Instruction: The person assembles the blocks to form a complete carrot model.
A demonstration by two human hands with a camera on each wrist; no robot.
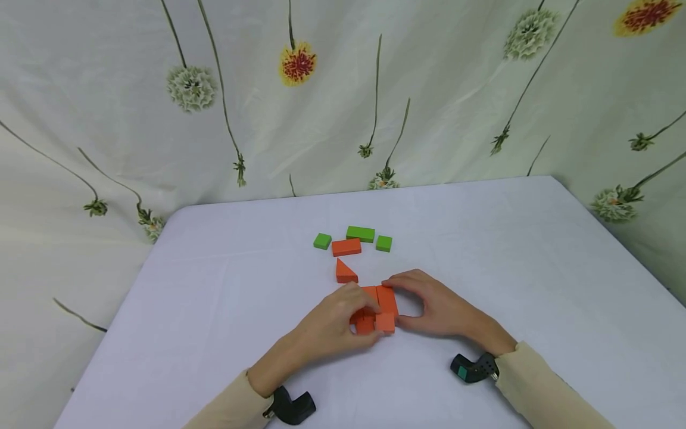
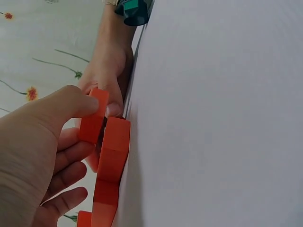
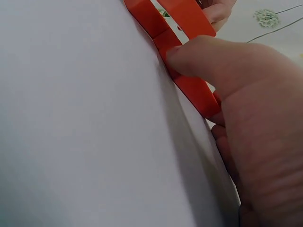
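My left hand point(image 1: 340, 319) pinches a small orange block point(image 1: 384, 322) between thumb and fingertips, low over a cluster of orange blocks. In the left wrist view that held block point(image 2: 91, 125) shows a narrow gap between it and the blocks below. My right hand point(image 1: 439, 304) spans a long orange block point(image 1: 387, 300) at the cluster's right side, fingertips at its far end and thumb at its near end. The right wrist view has the thumb pressed against the side of the orange blocks point(image 3: 194, 94). My left fingers partly cover the cluster's left part.
Behind the cluster lie an orange triangular block point(image 1: 345, 272) and an orange rectangular block point(image 1: 346, 247). Farther back are a long green block point(image 1: 361, 234) and two small green blocks, left point(image 1: 322, 241) and right point(image 1: 383, 243). A white cloth covers the table point(image 1: 241, 298).
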